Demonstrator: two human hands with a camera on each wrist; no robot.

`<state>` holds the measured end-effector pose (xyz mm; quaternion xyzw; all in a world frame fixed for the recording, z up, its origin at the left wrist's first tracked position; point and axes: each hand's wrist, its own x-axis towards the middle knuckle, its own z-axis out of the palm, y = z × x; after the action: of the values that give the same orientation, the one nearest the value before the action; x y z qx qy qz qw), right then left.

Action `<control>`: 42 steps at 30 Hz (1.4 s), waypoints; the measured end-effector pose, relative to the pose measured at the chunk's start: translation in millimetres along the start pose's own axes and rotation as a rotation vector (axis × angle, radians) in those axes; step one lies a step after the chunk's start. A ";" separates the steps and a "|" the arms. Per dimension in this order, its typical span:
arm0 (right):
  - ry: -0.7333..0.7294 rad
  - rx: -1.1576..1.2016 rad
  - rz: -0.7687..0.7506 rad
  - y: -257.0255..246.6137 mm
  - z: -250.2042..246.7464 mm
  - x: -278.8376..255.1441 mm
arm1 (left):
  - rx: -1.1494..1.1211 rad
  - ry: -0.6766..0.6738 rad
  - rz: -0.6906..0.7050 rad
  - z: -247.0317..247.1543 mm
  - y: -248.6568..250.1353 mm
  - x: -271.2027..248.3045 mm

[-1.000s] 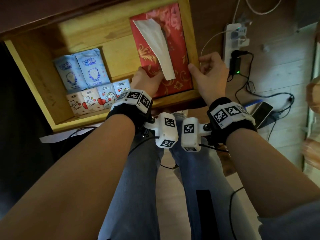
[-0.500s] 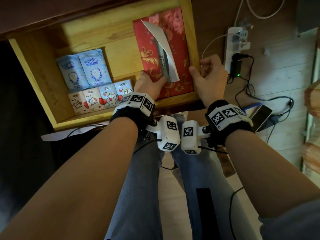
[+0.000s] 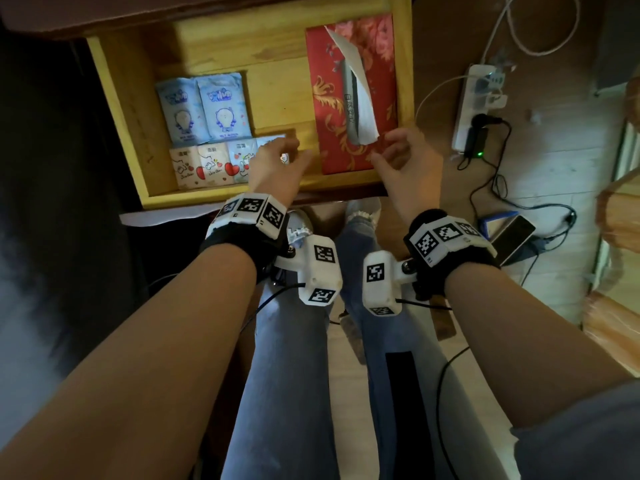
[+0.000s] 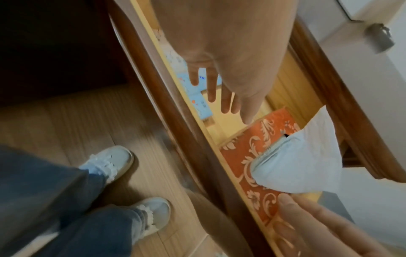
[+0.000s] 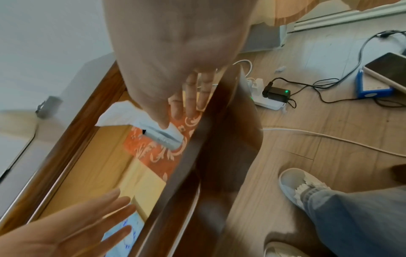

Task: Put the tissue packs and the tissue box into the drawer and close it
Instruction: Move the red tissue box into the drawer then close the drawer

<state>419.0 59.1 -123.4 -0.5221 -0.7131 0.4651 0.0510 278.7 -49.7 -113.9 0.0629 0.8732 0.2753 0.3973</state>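
The wooden drawer stands pulled out. The red patterned tissue box lies flat along its right side, a white tissue sticking out of the slot. Two blue tissue packs and a row of small heart-print packs lie at the left. My left hand hovers over the row's right end, fingers relaxed, holding nothing. My right hand hovers over the box's near right corner, empty, fingers loosely spread. The wrist views show the straight fingers above the drawer and the tissue box.
A white power strip with a plugged adapter and cables lies on the wooden floor right of the drawer. A phone on a blue item sits near my right wrist. My legs and white shoes stand just below the drawer front.
Both hands have let go of the tissue box and drawn back toward the drawer front. The box now lies flat in the drawer and the tissue has flopped over.
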 end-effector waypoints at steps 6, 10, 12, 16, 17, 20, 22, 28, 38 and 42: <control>-0.282 -0.316 -0.137 -9.9 22.0 -25.1 | 0.285 0.055 -0.089 -41.3 -35.3 -13.3; -0.268 -0.424 -0.147 -12.9 34.6 -32.5 | 0.361 -0.026 -0.040 -56.2 -61.3 -10.8; -0.244 -0.444 -0.148 -13.9 36.6 -31.4 | 0.388 -0.025 0.003 -59.7 -69.0 -6.6; -0.225 -0.508 -0.193 -12.0 39.7 -27.9 | 0.387 -0.002 0.088 -59.8 -78.4 -3.9; -0.204 -0.514 -0.202 -11.7 41.2 -28.1 | 0.369 0.015 0.100 -59.1 -78.6 -3.8; -0.145 -0.493 -0.227 -14.0 46.4 -22.8 | 0.335 0.055 0.122 -59.0 -74.2 2.6; -0.121 -0.474 -0.244 -17.8 48.2 -12.5 | 0.318 0.075 0.143 -60.2 -68.6 11.8; -0.056 -0.449 -0.330 -38.9 52.1 32.6 | 0.272 0.199 0.233 -68.3 -40.1 44.5; 0.009 -0.508 -0.477 -68.4 59.7 77.5 | 0.162 0.539 0.130 -67.3 -1.3 73.2; -0.049 -0.640 -0.441 -70.1 67.6 99.5 | 0.173 0.367 0.062 -62.5 -2.4 96.2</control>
<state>287.6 95.1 -152.2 -0.3348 -0.9182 0.2092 -0.0328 168.4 -47.0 -145.2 0.0726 0.9490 0.2182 0.2157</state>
